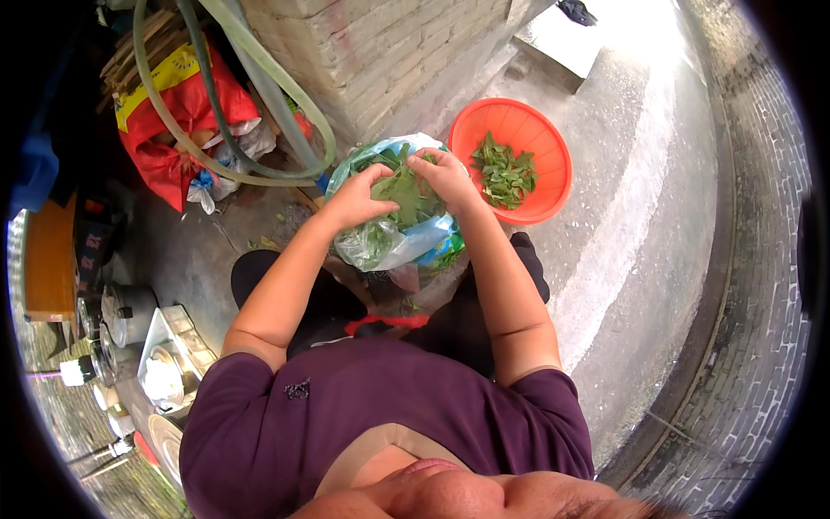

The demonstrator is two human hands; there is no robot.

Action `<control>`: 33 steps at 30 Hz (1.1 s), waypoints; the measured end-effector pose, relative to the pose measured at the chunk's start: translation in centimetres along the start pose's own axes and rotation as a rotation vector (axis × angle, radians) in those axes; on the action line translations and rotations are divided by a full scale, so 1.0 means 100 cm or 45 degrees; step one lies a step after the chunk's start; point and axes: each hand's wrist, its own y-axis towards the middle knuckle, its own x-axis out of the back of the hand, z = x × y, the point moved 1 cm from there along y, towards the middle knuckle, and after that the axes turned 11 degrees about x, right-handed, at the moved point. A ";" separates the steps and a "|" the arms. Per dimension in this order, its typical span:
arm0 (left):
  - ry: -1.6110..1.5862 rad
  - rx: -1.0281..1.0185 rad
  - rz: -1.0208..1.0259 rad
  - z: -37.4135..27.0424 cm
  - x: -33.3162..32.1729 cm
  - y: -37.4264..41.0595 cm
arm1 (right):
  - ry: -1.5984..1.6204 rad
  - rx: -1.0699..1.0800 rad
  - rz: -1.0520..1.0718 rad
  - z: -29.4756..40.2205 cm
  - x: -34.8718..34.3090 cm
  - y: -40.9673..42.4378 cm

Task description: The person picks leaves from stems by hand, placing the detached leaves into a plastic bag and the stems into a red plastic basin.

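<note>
A plastic bag [415, 241], partly clear with blue and green print, sits between my knees with its mouth wide. Leafy greens [405, 194] fill it. My left hand [356, 200] reaches over the bag's left side, thumb and forefinger apart around the leaves; its other fingertips are hidden, so any hold there is unclear. At the bag's upper right, my right hand [446, 178] has its thumb and fingertips closed on a piece of the greens. Just right of the bag stands an orange-red plastic basket [548, 139], with a small heap of picked leaves [504, 172] on its bottom.
A looped hose [324, 130] and a red and yellow sack [194, 97] lie at upper left beside a brick pillar [389, 58]. Pots [130, 311] and a white rack [188, 337] stand at left. A low white slab [564, 45] lies beyond the basket.
</note>
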 end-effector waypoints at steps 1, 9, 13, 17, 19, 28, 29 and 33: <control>0.062 -0.026 0.014 -0.006 0.001 -0.006 | 0.036 0.000 -0.019 -0.001 0.003 0.001; 0.002 -0.297 -0.442 -0.029 0.012 0.002 | -0.443 0.400 0.110 -0.001 0.008 0.002; -0.293 -0.048 -0.037 -0.020 0.012 0.019 | -0.310 0.316 0.051 -0.007 0.001 0.002; -0.698 -0.013 -0.097 -0.009 0.014 0.027 | -0.205 0.370 -0.023 -0.012 0.004 0.007; -0.709 0.006 -0.111 -0.016 0.015 0.024 | -0.398 0.489 0.003 -0.008 0.003 0.007; 0.062 0.020 -0.223 -0.032 0.010 0.030 | -1.063 0.807 0.144 0.005 0.001 0.002; 0.065 -0.016 -0.201 -0.033 0.010 0.031 | -1.132 0.843 0.164 0.003 0.003 0.002; -0.349 -0.053 0.011 -0.034 0.008 0.034 | -0.607 0.449 0.262 0.018 0.011 -0.003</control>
